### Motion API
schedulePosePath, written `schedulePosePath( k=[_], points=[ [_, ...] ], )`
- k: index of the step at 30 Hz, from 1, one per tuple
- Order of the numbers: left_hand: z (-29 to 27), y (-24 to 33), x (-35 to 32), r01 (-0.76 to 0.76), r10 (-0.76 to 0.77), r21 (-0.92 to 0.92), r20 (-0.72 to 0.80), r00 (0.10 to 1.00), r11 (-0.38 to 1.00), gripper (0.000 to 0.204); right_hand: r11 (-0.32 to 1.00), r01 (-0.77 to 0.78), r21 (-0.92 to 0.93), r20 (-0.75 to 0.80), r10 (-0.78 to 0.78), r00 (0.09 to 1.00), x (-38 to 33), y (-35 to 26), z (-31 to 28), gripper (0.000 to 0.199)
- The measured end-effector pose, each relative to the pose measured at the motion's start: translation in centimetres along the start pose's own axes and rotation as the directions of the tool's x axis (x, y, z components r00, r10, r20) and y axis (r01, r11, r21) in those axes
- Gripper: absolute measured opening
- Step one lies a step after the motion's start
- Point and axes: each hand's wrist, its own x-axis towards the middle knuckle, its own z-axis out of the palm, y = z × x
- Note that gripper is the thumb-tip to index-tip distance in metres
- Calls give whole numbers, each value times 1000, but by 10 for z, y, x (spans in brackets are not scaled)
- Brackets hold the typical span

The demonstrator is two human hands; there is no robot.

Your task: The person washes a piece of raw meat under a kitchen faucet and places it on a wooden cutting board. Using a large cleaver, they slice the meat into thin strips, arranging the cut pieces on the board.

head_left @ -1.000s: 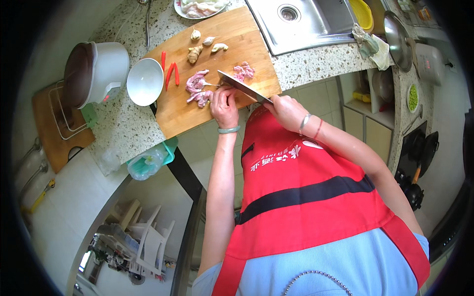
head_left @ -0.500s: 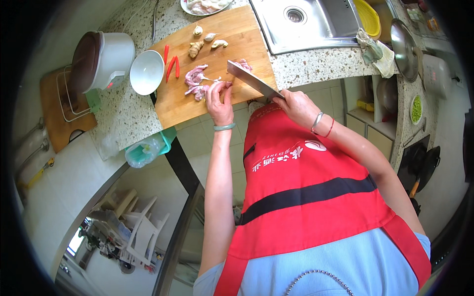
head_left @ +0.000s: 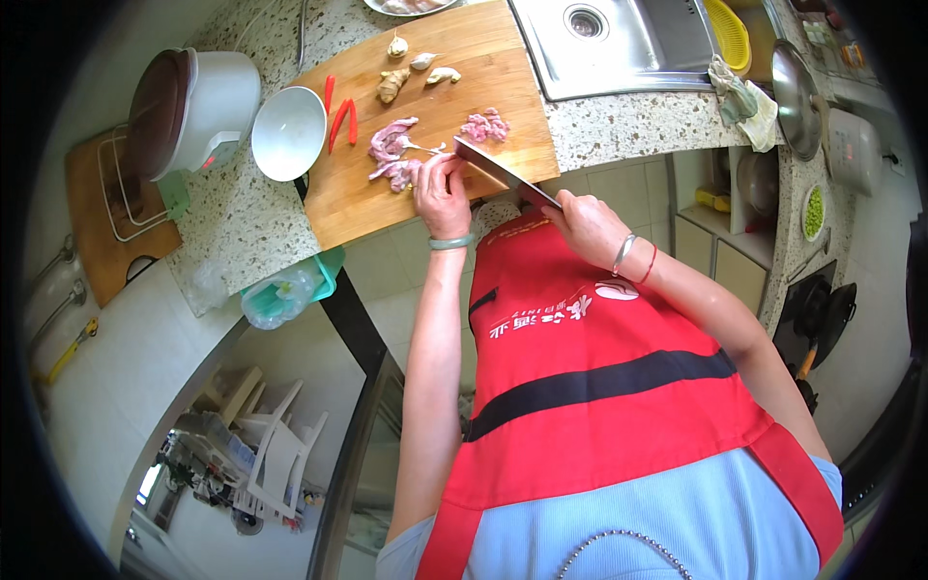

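My right hand is wrapped round the handle of a kitchen knife with a broad blade, tilted over the near right part of the wooden cutting board. Close against the blade's tip, my left hand has its fingers pinched together on raw meat, mostly hidden by the fingers. Pink strips of raw meat lie just left of that hand. Beyond the blade sits a small heap of chopped meat. Farther back on the board are knobbly ginger, a garlic clove and red chilies.
A white bowl stands at the board's left edge, beside a rice cooker. To the right is a steel sink, with cloths on its corner. A green bin hangs below the counter.
The knife has come down and nearer to me, baring the chopped meat behind it. My left hand has shifted slightly right, its fingers now more curled beside the blade.
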Motion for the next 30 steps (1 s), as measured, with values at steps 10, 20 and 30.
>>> schedulePosePath(
  k=[10, 20, 30],
  points=[
    [-4, -2, 4, -6, 9, -58, 55, 998, 998, 7, 977, -116, 178, 45, 110, 993, 25, -15, 5, 33],
    [-12, -2, 7, -22, 29, -48, 152, 988, 999, 6, 961, -165, 223, 49, 158, 986, 20, -16, -8, 32],
    [-64, -27, 15, 81, -100, 213, 84, 991, 974, 20, 996, -50, 72, -3, 50, 999, 8, -16, -2, 34]
  ],
)
